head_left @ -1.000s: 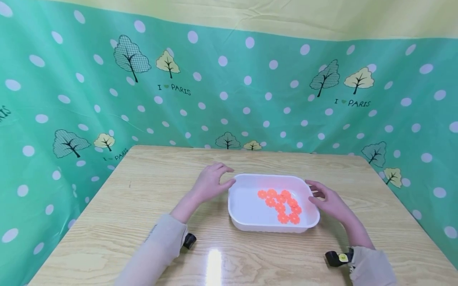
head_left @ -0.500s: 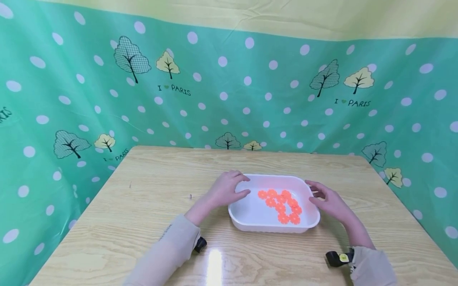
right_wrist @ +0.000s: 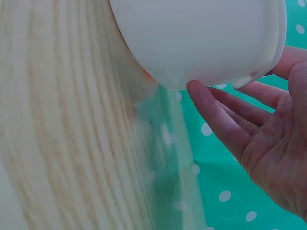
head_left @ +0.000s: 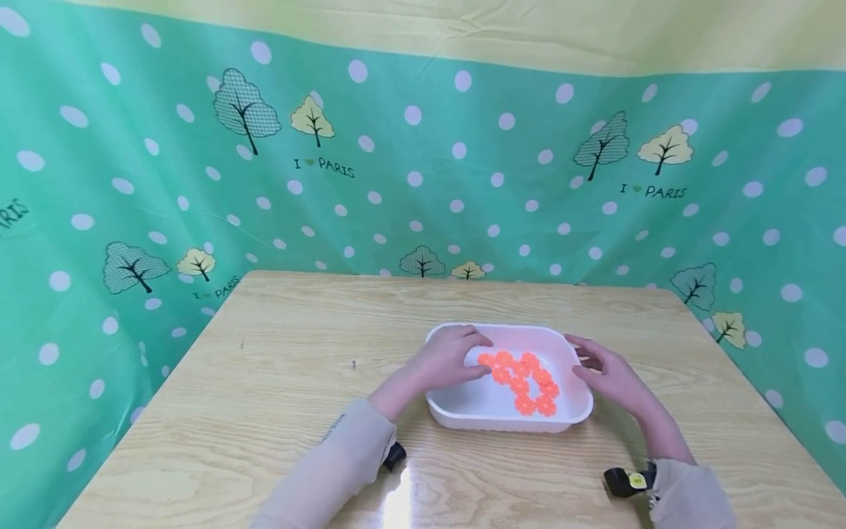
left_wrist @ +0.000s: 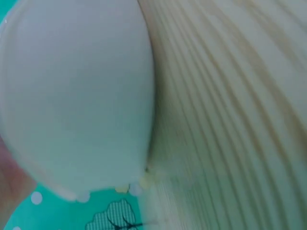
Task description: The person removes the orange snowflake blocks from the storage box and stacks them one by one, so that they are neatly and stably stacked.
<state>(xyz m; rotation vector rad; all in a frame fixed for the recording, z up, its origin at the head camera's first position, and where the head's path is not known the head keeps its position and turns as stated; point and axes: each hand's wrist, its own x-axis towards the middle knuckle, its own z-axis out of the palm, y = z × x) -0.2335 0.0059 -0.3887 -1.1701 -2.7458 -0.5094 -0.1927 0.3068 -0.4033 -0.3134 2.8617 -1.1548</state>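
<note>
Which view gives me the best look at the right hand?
The right wrist view: it shows the right hand close up, palm side, at the white tray. The head view shows the hand's back, smaller; the left wrist view does not show it.

Pale wood-grain bench (head_left: 297, 316). White tub (head_left: 502, 424) sits flat on it, toward three o'clock from centre. Dark speck (head_left: 353, 364), too small to identify, lies at tub's nine o'clock. Glare (head_left: 398, 507) near six o'clock.
</note>
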